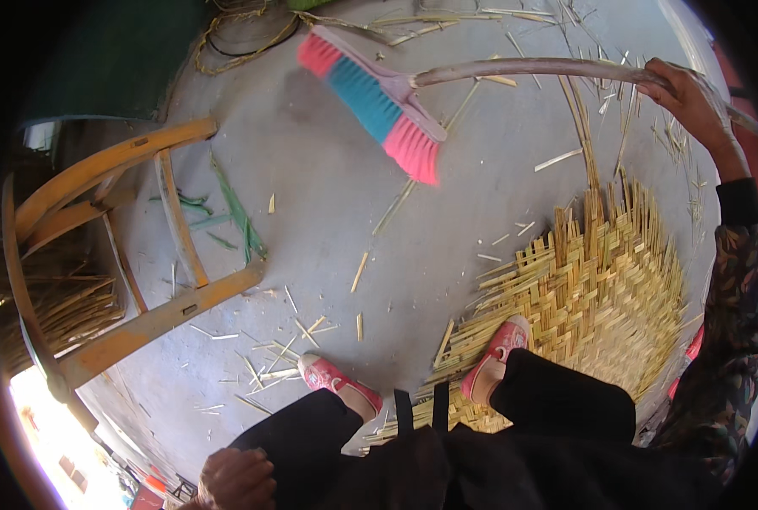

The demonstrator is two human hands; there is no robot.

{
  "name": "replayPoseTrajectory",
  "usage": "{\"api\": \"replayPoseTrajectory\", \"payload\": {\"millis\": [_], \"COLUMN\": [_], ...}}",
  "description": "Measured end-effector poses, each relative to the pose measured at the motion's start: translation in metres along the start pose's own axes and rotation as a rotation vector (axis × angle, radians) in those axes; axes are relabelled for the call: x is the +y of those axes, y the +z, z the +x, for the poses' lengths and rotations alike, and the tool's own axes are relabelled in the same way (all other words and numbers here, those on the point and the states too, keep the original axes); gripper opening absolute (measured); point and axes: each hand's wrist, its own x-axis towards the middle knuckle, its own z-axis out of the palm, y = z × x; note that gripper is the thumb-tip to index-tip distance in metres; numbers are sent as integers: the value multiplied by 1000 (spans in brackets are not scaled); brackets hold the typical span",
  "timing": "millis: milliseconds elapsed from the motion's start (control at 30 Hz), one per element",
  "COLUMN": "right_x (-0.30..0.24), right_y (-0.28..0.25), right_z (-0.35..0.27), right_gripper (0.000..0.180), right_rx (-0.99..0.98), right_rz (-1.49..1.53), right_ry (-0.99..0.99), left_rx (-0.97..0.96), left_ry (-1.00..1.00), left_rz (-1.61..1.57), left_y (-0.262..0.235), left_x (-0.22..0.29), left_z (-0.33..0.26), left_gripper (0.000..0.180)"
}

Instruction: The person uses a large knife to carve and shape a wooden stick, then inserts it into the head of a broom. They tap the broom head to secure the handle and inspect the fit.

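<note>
Up at the far right, my right hand (689,98) is wrapped round the pale handle of a broom (370,93). The broom's head, with pink and blue bristles, is tilted out over the grey floor; whether it touches the floor I cannot tell. Low at the left, my left hand (236,480) is curled closed beside my dark trouser leg, with nothing seen in it. Cut pieces of straw (264,361) lie scattered near my left shoe (336,378). My right shoe (498,348) is at the edge of a half-woven straw mat (600,289).
A wooden frame (162,310), like a chair on its side, lies at the left. Green strips (239,212) are on the floor beside it. Behind the frame is a bundle of stalks (65,310). A coil of cord (226,51) sits at the far left. Long stalks extend from the mat.
</note>
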Motion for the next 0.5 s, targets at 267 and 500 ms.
{"api": "replayPoseTrajectory", "payload": {"millis": [267,500], "right_x": [-87,-132], "right_y": [-4,18], "right_z": [-5,-31], "right_gripper": [23,33], "right_rx": [-166,-512], "right_rz": [272,385], "right_ry": [-70,41], "left_rx": [-124,-137], "left_ry": [98,-591], "left_rz": [-98,-611], "left_y": [-7,8], "left_x": [6,37], "left_z": [38,-7], "left_gripper": [16,17]}}
